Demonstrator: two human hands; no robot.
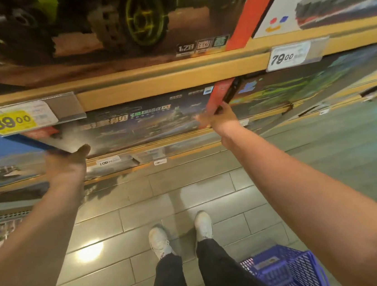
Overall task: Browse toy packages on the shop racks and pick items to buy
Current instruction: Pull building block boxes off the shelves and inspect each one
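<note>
A wide dark toy box (137, 123) with a ship picture and a red side stands on the middle wooden shelf. My left hand (66, 165) grips its lower left corner by the blue edge. My right hand (217, 118) grips its right red edge, fingers curled round it. Both arms reach forward to the shelf.
Above is a shelf (151, 80) with a green-wheeled vehicle box (120, 20) and price tags 89.00 (13, 120) and 79.00 (290, 55). More boxes stand left and right. A blue shopping basket (288, 270) sits on the tiled floor by my right foot.
</note>
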